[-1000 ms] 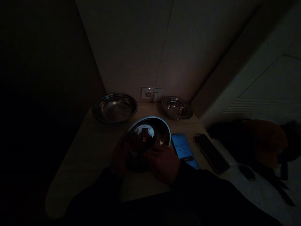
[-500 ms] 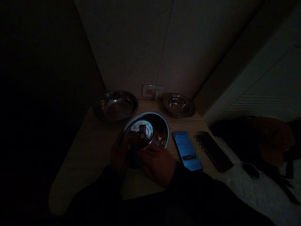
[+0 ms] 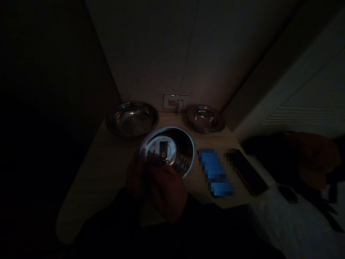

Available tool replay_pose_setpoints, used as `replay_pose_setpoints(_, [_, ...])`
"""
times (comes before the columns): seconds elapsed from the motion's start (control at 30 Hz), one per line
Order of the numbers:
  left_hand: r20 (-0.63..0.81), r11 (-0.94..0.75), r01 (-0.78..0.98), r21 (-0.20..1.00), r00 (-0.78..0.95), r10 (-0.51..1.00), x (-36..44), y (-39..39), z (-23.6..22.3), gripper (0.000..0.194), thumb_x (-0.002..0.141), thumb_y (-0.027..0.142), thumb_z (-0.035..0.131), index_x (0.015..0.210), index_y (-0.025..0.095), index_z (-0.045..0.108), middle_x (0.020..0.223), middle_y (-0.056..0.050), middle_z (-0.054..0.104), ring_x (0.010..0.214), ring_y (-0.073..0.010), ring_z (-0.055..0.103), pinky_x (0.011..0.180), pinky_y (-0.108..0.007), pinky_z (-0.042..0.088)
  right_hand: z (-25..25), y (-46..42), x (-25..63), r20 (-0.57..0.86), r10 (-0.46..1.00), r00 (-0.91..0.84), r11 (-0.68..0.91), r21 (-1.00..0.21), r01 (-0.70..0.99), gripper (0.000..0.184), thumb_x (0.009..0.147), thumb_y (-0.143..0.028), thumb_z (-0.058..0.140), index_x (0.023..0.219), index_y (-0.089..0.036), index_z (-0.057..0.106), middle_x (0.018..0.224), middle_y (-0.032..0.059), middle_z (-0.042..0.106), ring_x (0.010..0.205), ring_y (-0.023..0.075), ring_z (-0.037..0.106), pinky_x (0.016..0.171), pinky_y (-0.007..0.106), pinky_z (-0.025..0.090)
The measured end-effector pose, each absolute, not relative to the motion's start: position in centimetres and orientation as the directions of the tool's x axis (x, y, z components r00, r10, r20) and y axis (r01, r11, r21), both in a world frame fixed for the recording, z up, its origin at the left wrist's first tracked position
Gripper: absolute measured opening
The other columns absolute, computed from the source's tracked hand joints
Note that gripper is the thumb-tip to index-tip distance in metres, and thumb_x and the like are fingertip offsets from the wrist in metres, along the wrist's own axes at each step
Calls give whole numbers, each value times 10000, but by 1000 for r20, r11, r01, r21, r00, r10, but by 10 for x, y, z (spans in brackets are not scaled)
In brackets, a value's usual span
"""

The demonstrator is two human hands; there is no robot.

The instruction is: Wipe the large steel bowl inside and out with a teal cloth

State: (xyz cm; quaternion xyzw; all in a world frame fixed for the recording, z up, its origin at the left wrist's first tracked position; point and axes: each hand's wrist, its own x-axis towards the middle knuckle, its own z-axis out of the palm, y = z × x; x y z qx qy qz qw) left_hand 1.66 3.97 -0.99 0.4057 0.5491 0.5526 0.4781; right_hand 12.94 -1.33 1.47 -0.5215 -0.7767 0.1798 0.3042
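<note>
A shiny metal bowl with a dark label inside its base sits tilted toward me at the middle of the table. My left hand is closed on the bowl's left rim, mostly in shadow. Against the near-left part of the bowl, my right hand is closed with its fingers bent over a dark bluish cloth. Much of that cloth is hidden by the fingers and the dim light.
At the back left stands a wide metal bowl; stacked smaller metal bowls are at the back right. A lit phone and a dark phone lie right. A socket is on the wall, an orange-brown cap far right.
My right hand has moved left and slightly down along the bowl's near side, drawing the cloth closer to my left hand. The left hand keeps its place on the rim.
</note>
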Motion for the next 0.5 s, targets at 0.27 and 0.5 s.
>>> replay_pose_setpoints(0.27, [-21, -2, -172, 985, -134, 991, 26, 39, 3, 466, 711, 582, 578, 926, 177, 656, 930, -54, 725, 871, -232, 659, 757, -314, 522, 36, -6, 199, 50, 826, -561, 563, -108, 819, 207, 832, -247, 578, 1026, -202, 634, 1043, 64, 706, 966, 259, 538, 786, 411, 397])
replay_pose_setpoints(0.5, [-94, 66, -182, 981, -149, 984, 23, 44, -8, 450, 723, 596, 552, 830, 174, 666, 846, -45, 716, 827, -224, 646, 742, -326, 508, 27, -2, 177, 52, 841, -538, 534, -238, 811, 236, 861, -189, 577, 1088, -227, 626, 1122, 11, 691, 983, 219, 543, 784, 362, 410])
